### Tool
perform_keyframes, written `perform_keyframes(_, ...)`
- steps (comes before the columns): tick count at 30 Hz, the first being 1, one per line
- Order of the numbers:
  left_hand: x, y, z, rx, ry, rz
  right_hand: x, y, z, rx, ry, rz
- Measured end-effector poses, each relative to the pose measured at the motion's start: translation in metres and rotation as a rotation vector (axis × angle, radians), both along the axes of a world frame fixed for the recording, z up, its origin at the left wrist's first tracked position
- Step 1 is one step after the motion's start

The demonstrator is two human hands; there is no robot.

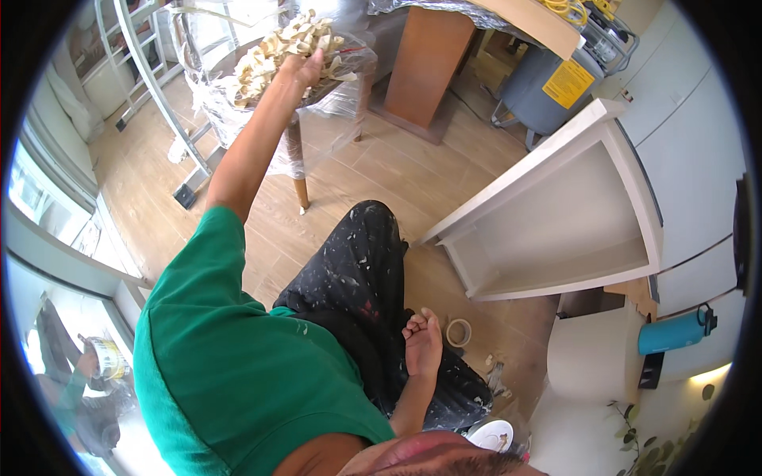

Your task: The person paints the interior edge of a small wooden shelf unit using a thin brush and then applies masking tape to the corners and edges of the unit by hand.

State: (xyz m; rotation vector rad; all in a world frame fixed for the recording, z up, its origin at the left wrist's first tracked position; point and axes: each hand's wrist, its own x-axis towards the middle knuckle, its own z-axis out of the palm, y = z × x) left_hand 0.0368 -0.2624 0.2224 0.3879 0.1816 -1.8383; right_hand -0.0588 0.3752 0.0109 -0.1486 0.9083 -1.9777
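Observation:
My left arm stretches forward to a chair (295, 151) wrapped in clear plastic film. On its seat lies a heap of crumpled cream strips (274, 49), which look like used masking tape. My left hand (304, 70) rests in the near right part of this heap, thumb visible. Its other fingers are hidden, so whether it grips a strip does not show. My right hand (423, 343) hovers over my paint-spattered dark trousers (341, 266), palm up, with loosely curled fingers and nothing in it. Beside it, a roll of tape (458, 333) lies on the wooden floor (377, 178).
A pale, open-fronted cabinet box (556, 214) stands tilted at right. Behind it is a grey air compressor (548, 87). A metal ladder (163, 103) stands at far left, beside glass doors (55, 214). At right are a blue bottle (673, 332) and a leafy plant (647, 444).

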Motion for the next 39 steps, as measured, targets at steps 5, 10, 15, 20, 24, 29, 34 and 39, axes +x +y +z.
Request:
perform_keyframes(5,0.001,0.017,0.008,0.022,0.121,0.044,-0.001,0.008,-0.001,-0.026,0.002,-0.040)
perform_keyframes(10,0.032,-0.072,-0.026,-0.245,-0.066,-0.186,0.006,0.007,0.004,-0.005,-0.005,-0.064)
perform_keyframes(15,0.048,-0.124,-0.029,-0.042,0.141,-0.392,-0.003,0.017,0.004,-0.017,0.014,-0.109)
perform_keyframes(20,0.056,-0.073,-0.006,-0.108,0.214,-0.296,-0.003,0.023,0.003,-0.008,0.022,-0.157)
perform_keyframes(24,0.016,0.137,0.003,-0.891,-0.529,-0.094,-0.011,0.037,0.005,0.150,0.133,-0.204)
perform_keyframes(29,0.017,0.237,-0.105,-1.697,-1.645,-0.183,-0.045,0.035,-0.002,0.364,0.305,-0.186)
perform_keyframes(34,0.043,0.324,-0.216,-1.663,-1.851,-0.690,-0.105,-0.007,-0.022,0.476,0.381,-0.081)
perform_keyframes(39,0.059,0.352,-0.155,-1.433,-1.772,-0.906,-0.160,-0.088,-0.125,0.455,-0.049,-0.137)
